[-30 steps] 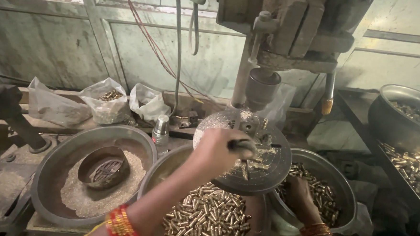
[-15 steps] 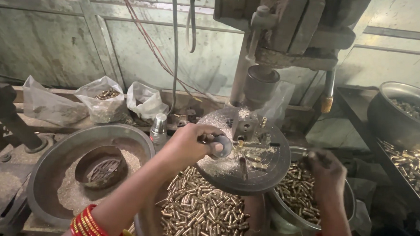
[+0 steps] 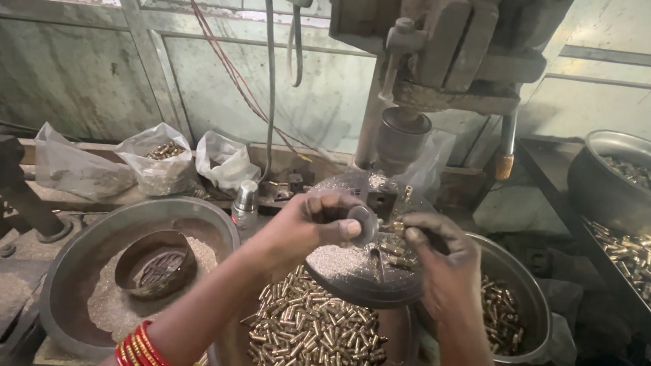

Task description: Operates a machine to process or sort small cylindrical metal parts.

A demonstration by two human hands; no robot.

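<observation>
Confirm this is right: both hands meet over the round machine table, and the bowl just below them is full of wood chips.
Not quite. The head view shows both hands, left hand and right hand, over the round machine table, but the bowl below holds small brass pieces, not wood chips.

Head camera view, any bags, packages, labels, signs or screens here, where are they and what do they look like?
No labels, signs or screens show; only plastic bags.
Left plastic bag: back ledge, far left; clear, crumpled, contents unclear.
Middle plastic bag: beside it; clear, open top, small brass pieces inside.
Right plastic bag: behind the small metal bottle; whitish, crumpled, contents hidden.
Plastic sheet: by the machine's column, clear.
</observation>
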